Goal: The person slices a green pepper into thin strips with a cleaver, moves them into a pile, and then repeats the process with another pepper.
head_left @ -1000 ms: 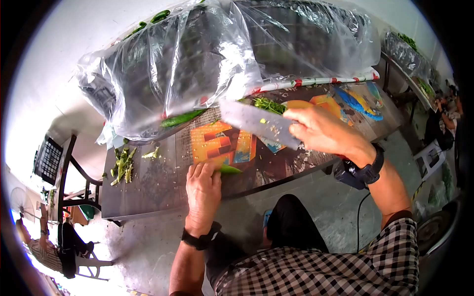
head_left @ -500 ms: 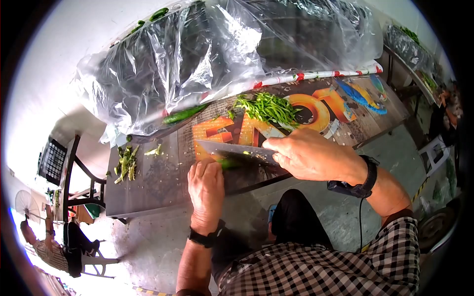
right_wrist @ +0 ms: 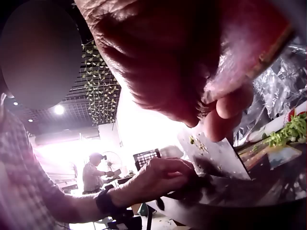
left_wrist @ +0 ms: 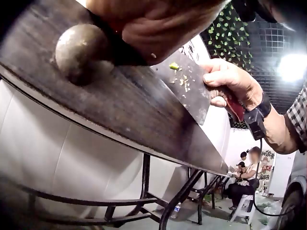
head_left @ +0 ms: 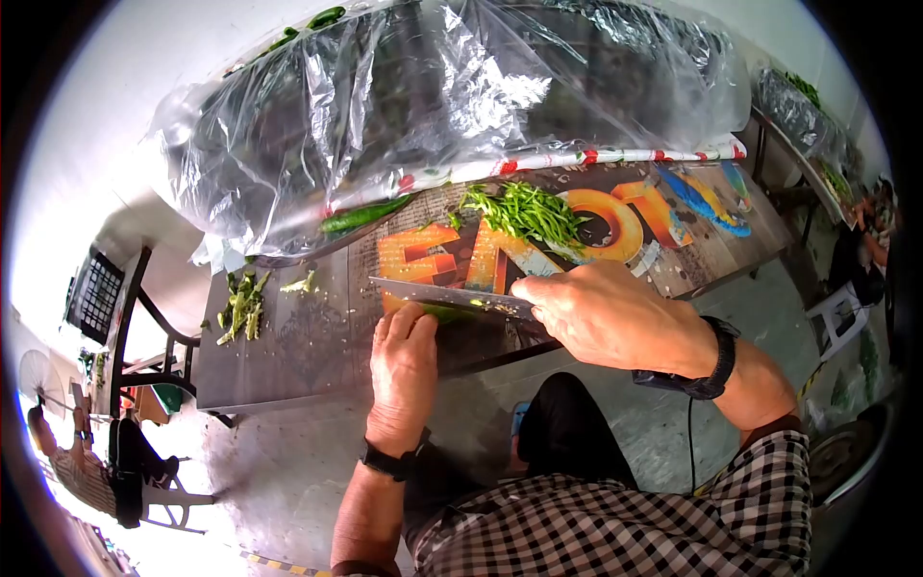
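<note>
My left hand (head_left: 404, 361) holds a long green pepper (head_left: 447, 313) down on the dark table (head_left: 298, 356) near its front edge, fingers bent over one end. Most of the pepper is hidden by the hand and the blade. In my right hand (head_left: 611, 313) is a cleaver (head_left: 452, 295), gripped by its reddish handle (left_wrist: 234, 108). Its broad blade (left_wrist: 184, 88) lies over the pepper, just beyond the left fingertips, with green bits stuck to it. A heap of green pepper strips (head_left: 529, 213) lies behind the blade.
Trimmed green scraps (head_left: 244, 306) lie at the table's left. A whole green pepper (head_left: 365, 215) rests by the clear plastic sheet (head_left: 327, 125) covering the things at the back. Another person (head_left: 91, 471) sits far left; a white stool (head_left: 838, 322) stands at right.
The cleaver has come down and left from above the table onto the pepper, uncovering the heap of strips. My left hand has stayed nearly in place on the pepper.
</note>
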The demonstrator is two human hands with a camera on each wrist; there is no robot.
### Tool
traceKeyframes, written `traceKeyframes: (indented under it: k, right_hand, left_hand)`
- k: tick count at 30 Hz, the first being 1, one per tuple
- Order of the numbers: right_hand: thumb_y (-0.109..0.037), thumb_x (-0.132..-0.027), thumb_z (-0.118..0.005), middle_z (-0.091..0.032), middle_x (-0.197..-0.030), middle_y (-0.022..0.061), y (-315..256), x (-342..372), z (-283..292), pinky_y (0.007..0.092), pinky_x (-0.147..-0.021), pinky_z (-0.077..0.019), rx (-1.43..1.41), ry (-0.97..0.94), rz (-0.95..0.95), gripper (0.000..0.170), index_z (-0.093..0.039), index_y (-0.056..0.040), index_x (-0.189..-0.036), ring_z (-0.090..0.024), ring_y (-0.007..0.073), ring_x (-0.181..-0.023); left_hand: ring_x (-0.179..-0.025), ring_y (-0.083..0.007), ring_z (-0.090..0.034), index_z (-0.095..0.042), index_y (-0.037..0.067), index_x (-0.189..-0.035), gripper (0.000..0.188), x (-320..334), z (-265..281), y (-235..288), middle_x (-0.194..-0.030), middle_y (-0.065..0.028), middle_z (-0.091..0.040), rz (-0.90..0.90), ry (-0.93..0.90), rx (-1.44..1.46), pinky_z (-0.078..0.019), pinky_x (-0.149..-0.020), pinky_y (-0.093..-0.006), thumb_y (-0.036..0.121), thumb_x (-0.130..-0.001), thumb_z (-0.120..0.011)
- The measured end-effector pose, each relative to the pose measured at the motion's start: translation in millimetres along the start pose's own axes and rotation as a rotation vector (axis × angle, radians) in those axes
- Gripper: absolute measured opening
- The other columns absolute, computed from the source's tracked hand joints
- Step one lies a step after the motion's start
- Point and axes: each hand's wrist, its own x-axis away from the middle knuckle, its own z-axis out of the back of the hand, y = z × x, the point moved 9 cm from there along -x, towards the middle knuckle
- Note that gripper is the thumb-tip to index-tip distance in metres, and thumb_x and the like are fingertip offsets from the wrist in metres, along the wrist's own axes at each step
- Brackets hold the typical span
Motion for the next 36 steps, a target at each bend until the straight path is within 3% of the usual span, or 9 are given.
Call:
traceKeyframes:
  k: [18,21,24,27,36]
  right_hand:
    - [-0.005,-0.085,-0.056,-0.059,-0.059,0.0216,-4,-1,-8,0.0505,-0.052,-0.0463,-0.026,-0.048,-0.019,0.01,-0.053,0.0029,-0.092,-0.061,0.0416,-0.056]
    - [-0.005,-0.085,-0.056,-0.058,-0.058,0.0212,-6,-2,-10,0.0502,-0.051,-0.0461,-0.033,-0.088,-0.016,0.011,-0.052,0.0031,-0.092,-0.061,0.0412,-0.056]
    - [-0.005,-0.086,-0.058,-0.057,-0.06,0.0151,-4,-2,-17,0.0449,-0.051,-0.0452,0.038,-0.192,-0.044,0.016,-0.048,0.0007,-0.097,-0.062,0.0352,-0.058]
    - [-0.005,-0.086,-0.056,-0.057,-0.055,0.0202,-11,-5,-12,0.0494,-0.051,-0.0459,0.033,-0.144,-0.019,0.011,-0.05,0.0023,-0.092,-0.06,0.0399,-0.053]
    - [-0.004,-0.085,-0.058,-0.055,-0.057,0.0155,-12,-16,-21,0.046,-0.049,-0.0445,0.013,-0.228,-0.022,0.018,-0.048,-0.0001,-0.099,-0.06,0.0358,-0.053]
  left_hand:
    - [-0.092,-0.0308,-0.061,-0.067,0.002,-0.093,0.017,1,1,-3,-0.101,-0.0099,-0.066,0.002,0.04,0.044,-0.0502,-0.083,-0.0402,-0.004,-0.076,-0.065]
    - [-0.094,-0.0299,-0.061,-0.067,0.002,-0.092,0.017,1,-1,-3,-0.101,-0.0092,-0.066,0.003,0.024,0.03,-0.0497,-0.085,-0.0402,-0.003,-0.075,-0.065]
    - [-0.095,-0.03,-0.061,-0.066,0.003,-0.092,0.018,2,0,-4,-0.102,-0.0093,-0.066,0.004,0.027,0.035,-0.0501,-0.086,-0.0397,-0.003,-0.075,-0.065]
    - [-0.096,-0.03,-0.061,-0.066,0.003,-0.092,0.019,3,-1,-6,-0.102,-0.0093,-0.066,0.008,0.029,0.038,-0.0504,-0.086,-0.0395,-0.003,-0.075,-0.064]
    - [-0.098,-0.0303,-0.062,-0.066,0.003,-0.091,0.019,1,-1,-5,-0.102,-0.0101,-0.066,0.004,0.027,0.026,-0.0506,-0.088,-0.0402,-0.004,-0.074,-0.064]
